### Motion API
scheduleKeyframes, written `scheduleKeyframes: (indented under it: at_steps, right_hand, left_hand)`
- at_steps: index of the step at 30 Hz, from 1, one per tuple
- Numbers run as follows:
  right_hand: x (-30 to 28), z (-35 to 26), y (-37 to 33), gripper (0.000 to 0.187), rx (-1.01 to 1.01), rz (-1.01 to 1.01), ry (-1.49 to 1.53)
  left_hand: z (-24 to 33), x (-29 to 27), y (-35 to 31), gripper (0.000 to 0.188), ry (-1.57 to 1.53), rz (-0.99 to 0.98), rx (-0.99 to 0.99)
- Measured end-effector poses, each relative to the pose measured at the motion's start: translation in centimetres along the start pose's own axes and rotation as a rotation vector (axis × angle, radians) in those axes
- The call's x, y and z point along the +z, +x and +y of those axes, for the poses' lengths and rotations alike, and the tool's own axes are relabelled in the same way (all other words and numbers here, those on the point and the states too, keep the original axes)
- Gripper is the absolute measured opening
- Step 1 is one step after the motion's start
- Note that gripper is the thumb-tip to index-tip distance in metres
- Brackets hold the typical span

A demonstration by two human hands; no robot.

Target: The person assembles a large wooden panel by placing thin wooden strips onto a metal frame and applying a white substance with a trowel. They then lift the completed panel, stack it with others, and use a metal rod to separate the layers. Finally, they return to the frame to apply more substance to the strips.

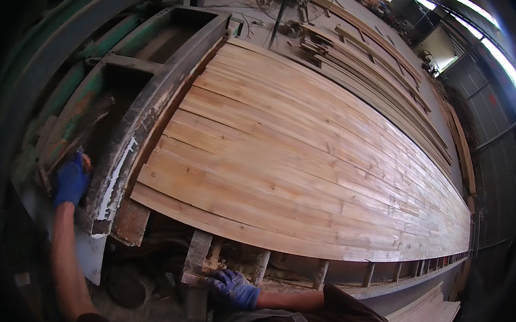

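Note:
On the far left, my left hand [72, 180] in a blue glove reaches into the green and rusty metal press frame [108, 170]. Its fingers are closed beside a small orange-brown piece; what they grip is not clear. My right hand [234, 288], in a dirt-stained blue glove, is low in the middle. Its fingers curl at the foot of an upright metal bracket [197, 254], and whatever is inside them is hidden. Between and beyond the hands lies a wide panel of pale wooden strips [281, 156], laid edge to edge, with uneven ends against the frame.
Metal support bars [321, 274] run under the panel's near edge. Stacked long boards [383, 100] lie on the floor beyond it. A standing fan [282, 10] is at the back. More wooden strips [427, 318] are piled at the lower right.

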State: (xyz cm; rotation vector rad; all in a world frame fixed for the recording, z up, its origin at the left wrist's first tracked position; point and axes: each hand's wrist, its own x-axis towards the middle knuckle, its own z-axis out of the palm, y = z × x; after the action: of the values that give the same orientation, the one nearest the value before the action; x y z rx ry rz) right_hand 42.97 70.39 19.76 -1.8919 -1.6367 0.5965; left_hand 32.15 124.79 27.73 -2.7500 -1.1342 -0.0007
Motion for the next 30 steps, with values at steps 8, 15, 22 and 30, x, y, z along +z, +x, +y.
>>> scheduleKeyframes:
  at_steps: [8,15,22,30]
  right_hand:
    - [-0.3,-0.7,0.5,0.06,-0.051,-0.023,-0.019]
    - [0.2,-0.7,0.0,0.071,-0.098,-0.081,-0.057]
    - [1.9,-1.7,-0.6,0.053,-0.176,0.046,-0.091]
    - [3.4,-1.3,-0.7,0.048,-0.209,0.116,-0.192]
  left_hand:
    - [0.5,-3.4,-4.2,0.061,-0.102,0.095,-0.121]
    - [0.8,-5.8,-12.3,0.054,-0.091,0.465,-0.02]
    - [7.9,-13.6,-29.6,0.032,-0.638,0.593,0.229]
    - [21.4,-30.5,-46.6,0.043,-0.697,0.746,0.718]
